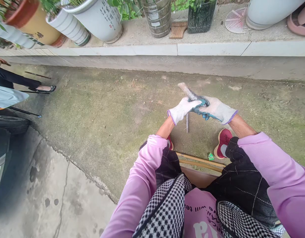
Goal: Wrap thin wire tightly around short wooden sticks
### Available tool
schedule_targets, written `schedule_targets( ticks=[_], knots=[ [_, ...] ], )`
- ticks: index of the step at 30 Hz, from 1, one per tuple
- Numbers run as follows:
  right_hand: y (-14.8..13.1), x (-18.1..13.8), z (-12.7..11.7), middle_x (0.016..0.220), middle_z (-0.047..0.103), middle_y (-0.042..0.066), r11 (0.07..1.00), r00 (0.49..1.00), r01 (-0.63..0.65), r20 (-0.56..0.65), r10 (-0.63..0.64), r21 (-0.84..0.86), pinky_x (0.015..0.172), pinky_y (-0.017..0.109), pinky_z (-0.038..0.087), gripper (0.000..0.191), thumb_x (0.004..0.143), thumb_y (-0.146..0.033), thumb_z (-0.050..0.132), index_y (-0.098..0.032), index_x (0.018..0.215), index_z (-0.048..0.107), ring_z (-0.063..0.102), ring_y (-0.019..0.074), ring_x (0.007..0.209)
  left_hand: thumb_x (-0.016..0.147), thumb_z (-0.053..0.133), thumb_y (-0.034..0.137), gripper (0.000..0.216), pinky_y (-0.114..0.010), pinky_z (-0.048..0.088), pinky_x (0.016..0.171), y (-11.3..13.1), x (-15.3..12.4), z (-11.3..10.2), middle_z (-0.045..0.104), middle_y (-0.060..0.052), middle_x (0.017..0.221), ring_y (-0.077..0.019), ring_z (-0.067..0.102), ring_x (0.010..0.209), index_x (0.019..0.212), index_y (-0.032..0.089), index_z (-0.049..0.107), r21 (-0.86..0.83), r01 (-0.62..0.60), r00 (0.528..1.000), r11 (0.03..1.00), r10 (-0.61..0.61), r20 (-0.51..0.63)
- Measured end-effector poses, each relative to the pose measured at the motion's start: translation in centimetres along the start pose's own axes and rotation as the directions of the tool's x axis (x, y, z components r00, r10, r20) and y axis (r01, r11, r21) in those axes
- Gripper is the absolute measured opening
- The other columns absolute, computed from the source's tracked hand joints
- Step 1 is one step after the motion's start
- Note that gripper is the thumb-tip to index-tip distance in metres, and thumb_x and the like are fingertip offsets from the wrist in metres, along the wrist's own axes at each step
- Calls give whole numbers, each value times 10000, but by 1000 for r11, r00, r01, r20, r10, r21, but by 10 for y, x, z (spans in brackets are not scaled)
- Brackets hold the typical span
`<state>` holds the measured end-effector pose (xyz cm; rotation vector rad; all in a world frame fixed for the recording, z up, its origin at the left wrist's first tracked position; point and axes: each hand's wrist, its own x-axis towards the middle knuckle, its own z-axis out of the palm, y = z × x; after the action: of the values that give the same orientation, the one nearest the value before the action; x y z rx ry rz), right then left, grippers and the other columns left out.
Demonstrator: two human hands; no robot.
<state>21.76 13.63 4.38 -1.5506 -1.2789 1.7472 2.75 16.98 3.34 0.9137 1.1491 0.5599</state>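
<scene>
Both my hands wear white knit gloves with blue-green coated palms. My left hand [182, 110] and my right hand [216, 109] meet in front of my knees, fingers closed around a short grey tool with a pale wooden handle [185, 88] pointing up and away. A thin grey metal shaft [187, 123] hangs down from between the hands toward the ground. My pink sleeves and dark trousers fill the lower frame. My red shoes [223, 141] rest on the concrete below the hands.
Mossy concrete ground [105, 109] spreads ahead, up to a low ledge [167, 49] with several plant pots. Another person's leg and shoe [44, 88] show at the far left, near a dark tyre [11, 124]. A wooden stool edge [202, 162] lies beneath me.
</scene>
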Motion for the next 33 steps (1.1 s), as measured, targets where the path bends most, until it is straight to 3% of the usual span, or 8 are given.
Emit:
schedule_targets(
  ticks=[10,16,27,33],
  knots=[
    [0,-1,-1,770,771,-45,1000,1000,17,17,-17,1,502,242,570,467,833,-332,1109,-255,1184,810,692,159,586,856,1152,496,458,-399,697,1108,-4,2,-2,877,-65,970,-230,790,1011,1005,170,866,20,-32,999,999,31,16],
    [-4,-4,0,776,773,-38,1000,1000,8,1,-8,11,495,247,555,442,821,-284,1072,-243,1170,804,679,159,595,834,1181,418,468,-426,696,1130,-3,3,-1,883,-84,989,-245,809,1022,1050,138,873,6,0,1000,1000,0,17],
    [-6,-4,3,759,769,-35,999,1000,-19,-7,19,30,473,241,544,383,848,-235,1056,-247,1132,799,651,150,576,835,1150,331,374,-462,700,1130,2,-2,-1,841,-58,910,-251,797,984,918,170,822,6,-3,1000,1000,3,18],
    [-4,-5,1,766,769,-44,1000,1000,11,-1,-11,19,485,233,544,455,816,-274,1063,-241,1198,819,680,156,595,847,1139,305,340,-467,703,1146,3,-3,0,856,-61,923,-259,804,1000,983,163,860,16,15,1000,1000,-15,7]
  ],
)
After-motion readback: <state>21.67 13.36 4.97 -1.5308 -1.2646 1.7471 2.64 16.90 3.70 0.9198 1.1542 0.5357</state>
